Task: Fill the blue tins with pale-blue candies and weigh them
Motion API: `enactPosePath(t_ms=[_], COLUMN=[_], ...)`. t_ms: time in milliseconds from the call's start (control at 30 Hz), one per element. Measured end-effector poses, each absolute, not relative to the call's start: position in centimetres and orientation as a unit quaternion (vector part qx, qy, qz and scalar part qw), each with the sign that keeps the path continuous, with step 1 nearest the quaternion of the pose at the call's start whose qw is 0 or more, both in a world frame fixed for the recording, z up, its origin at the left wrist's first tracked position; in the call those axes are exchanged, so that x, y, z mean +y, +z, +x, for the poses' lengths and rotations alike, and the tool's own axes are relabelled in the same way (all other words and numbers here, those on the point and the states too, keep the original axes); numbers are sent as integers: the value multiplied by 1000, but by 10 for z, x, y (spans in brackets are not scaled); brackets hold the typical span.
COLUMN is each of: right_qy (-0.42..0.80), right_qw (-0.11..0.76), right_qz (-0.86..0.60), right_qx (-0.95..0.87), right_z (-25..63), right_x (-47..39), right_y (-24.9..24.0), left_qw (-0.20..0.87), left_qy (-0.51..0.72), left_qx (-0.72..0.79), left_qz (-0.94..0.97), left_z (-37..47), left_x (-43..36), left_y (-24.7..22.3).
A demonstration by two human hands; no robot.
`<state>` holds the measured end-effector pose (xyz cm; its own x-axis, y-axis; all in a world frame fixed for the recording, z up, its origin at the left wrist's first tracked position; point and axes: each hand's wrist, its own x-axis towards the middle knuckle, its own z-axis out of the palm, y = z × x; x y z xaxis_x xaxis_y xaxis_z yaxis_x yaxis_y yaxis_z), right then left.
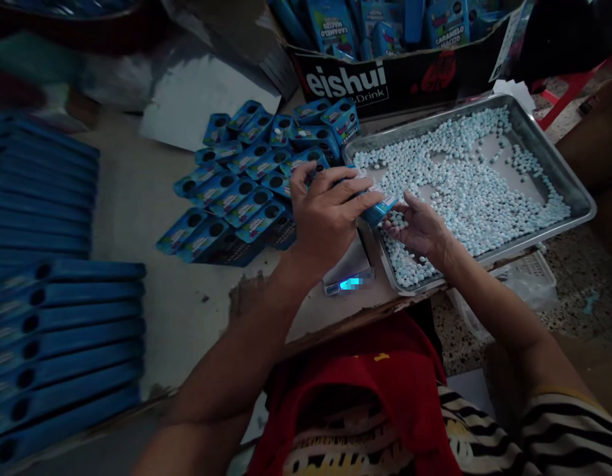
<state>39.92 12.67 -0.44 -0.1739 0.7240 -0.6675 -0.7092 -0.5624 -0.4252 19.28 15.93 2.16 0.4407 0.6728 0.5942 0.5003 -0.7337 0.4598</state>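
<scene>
My left hand [326, 208] is wrapped round a small blue candy box [378, 210], tilted over the near left side of a metal tray [586, 206]. Close beside the box, my right hand [421, 228] is cupped palm up with several small pale candies [397, 218] in its fingers. More pale blue and white candies [464, 211] are spread over the tray. Below my left hand sits a small scale [346, 268] with a lit blue display. Many blue boxes with round dark holes [241, 195] stand grouped left of my left hand.
Stacked blue boxes [72, 330] fill the left side of the table [186, 330]. A black carton [345, 82] holding blue packs stands at the back. White sheet material [201, 99] lies behind the box group. Another person's limb [591, 149] shows at the right.
</scene>
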Motion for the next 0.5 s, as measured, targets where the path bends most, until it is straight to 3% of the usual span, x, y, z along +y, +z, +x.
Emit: enactPosePath(t_ms=[100,200,333,500], right_qy=[762,760,743,716], right_qw=[470,461,471,460], right_qz=[-446,-457,-468,-486], right_qx=[-8,-25,-80,-199], right_z=[397,397,399,399], right_x=[125,122,119,118], right_y=[4,11,13,11], left_qw=[133,240,427,502], left_qy=[474,533,566,549], left_qx=[397,484,536,518], left_qz=[775,651,458,421], left_z=[183,167,147,141], left_x=[136,109,80,70], left_y=[19,7,-27,-54])
